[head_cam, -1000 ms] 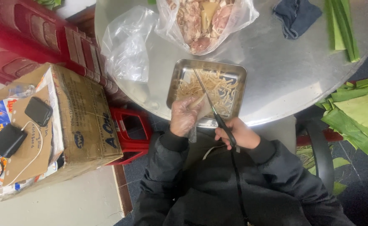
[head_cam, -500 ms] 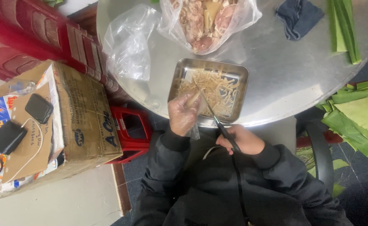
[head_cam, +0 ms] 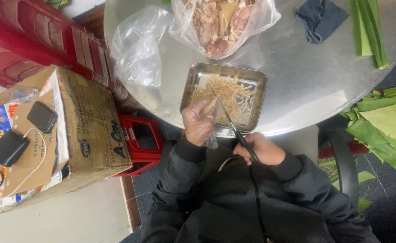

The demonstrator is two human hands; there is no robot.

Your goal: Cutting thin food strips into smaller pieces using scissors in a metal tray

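Left hand (head_cam: 199, 122), in a clear glove, pinches a pale piece (head_cam: 208, 107) over the metal tray (head_cam: 256, 74). Right hand (head_cam: 259, 149) grips scissors (head_cam: 232, 125), blades open at the piece. Tray holds a good pile of cut strips (head_cam: 234, 96); bag of meat (head_cam: 220, 22) on the tabletop (head_cam: 306, 85) looks mostly full, so plenty left.

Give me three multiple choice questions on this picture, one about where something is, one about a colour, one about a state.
1. Where does the metal tray stand?
A. on the cardboard box
B. on the round table, by its near edge
C. on the floor

2. What colour is the cloth at the table's far side?
A. dark blue
B. yellow
C. white

3. How is the left hand covered?
A. bare
B. thick knitted glove
C. clear plastic glove

Answers: 1 B, the tray sits on the table just before the person. 2 A, it is dark blue. 3 C, thin clear plastic wrinkles over it, while the right hand holds scissors.
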